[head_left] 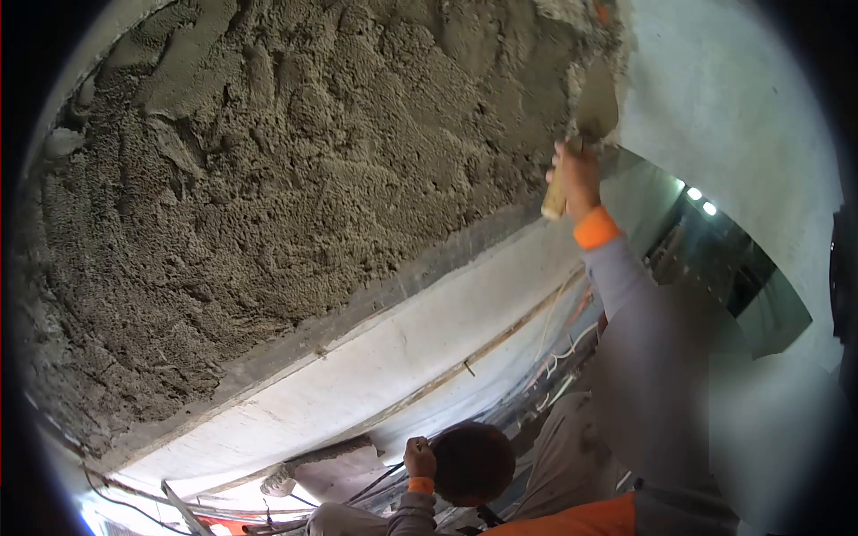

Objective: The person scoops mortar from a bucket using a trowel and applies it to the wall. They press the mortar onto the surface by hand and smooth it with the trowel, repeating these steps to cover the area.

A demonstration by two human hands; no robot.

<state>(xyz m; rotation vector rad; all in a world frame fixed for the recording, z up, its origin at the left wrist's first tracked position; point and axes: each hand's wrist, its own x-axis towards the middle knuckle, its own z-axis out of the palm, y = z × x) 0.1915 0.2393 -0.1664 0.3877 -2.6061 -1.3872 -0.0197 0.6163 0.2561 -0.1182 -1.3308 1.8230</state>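
Observation:
My right hand (576, 179) is raised overhead, closed around the wooden handle of a trowel (597, 107). The metal blade rests against the right edge of a rough, wet grey mortar coat (295, 170) that covers most of the ceiling surface above me. My grey sleeve with an orange cuff (596, 228) runs down to the lower right. My left hand is out of sight.
A smooth white concrete beam (420, 339) runs under the mortar, and a bare pale wall (733, 116) stands at right. Below, another person's head (472, 460) and raised hand (418, 457) show. Cables (559, 357) and lit lamps (702, 201) lie beyond.

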